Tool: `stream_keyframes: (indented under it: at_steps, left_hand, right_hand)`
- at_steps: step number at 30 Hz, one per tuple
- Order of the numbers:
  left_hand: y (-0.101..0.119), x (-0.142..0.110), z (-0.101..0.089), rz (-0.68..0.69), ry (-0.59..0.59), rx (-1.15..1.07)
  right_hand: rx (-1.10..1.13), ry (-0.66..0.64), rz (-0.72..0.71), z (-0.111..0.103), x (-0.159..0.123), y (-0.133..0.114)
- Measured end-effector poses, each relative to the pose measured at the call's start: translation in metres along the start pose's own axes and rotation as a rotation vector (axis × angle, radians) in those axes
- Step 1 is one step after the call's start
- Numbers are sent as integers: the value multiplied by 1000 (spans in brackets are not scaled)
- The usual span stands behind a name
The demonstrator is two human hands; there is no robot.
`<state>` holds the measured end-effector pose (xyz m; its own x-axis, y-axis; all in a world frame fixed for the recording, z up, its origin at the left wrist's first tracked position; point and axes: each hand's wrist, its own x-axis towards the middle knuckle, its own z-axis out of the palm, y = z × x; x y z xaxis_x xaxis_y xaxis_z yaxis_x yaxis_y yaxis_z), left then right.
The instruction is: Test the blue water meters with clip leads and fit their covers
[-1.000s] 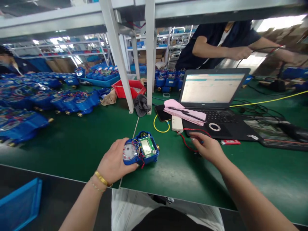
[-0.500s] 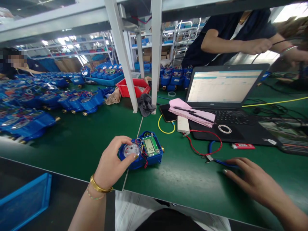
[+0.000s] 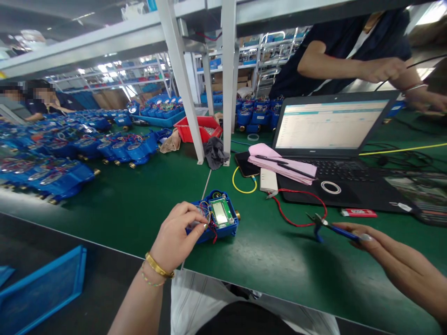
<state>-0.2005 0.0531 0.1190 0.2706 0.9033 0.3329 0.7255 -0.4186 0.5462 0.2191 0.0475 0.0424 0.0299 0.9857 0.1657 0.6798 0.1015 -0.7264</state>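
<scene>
Pliers (image 3: 321,221) hung lower right, blue meter (image 3: 220,213) sat lower centre!
The right hand (image 3: 391,256) clasped one handle (image 3: 344,232); the left hand (image 3: 183,228) curled half-closed over the meter, grip unclear; a careless pliers swing could have nicked the wires (image 3: 214,235).

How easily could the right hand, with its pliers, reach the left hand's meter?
Yes, probably easily: nothing seems to stand between pliers and meter, and the left hand leaves the display uncovered.

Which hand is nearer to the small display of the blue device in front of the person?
Left. The left hand lies over the left part of the blue device, fingertips just beside the display. The right hand is farther away, to the display's right, holding pliers.
</scene>
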Motion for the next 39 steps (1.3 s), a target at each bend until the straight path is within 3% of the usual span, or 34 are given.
stream_keyframes:
  at_steps: [3, 5, 10, 16, 20, 23, 30, 39]
  left_hand:
    - [0, 3, 0, 20, -42, -33]
    - [-1, 5, 0, 16, -61, -59]
    - [-10, 10, -3, -60, -24, -132]
    - [-19, 9, -6, -184, 22, -213]
    - [-19, 8, -2, -194, 41, -244]
    - [-19, 6, -1, -168, 62, -251]
    - [-21, 7, -6, -135, 105, -242]
    - [-22, 10, -9, -145, 93, -251]
  right_hand:
    - [558, -81, 241, 11, -10, -4]
    - [804, -124, 272, 22, -18, -12]
    - [1025, -251, 257, 41, -27, -57]
    - [1173, -639, 140, 67, -21, -113]
    - [982, -793, 65, 83, -16, -149]
    - [719, -816, -13, 92, -11, -176]
    - [-112, -373, -460, 108, -9, -212]
    - [-454, -162, -654, 119, -6, -231]
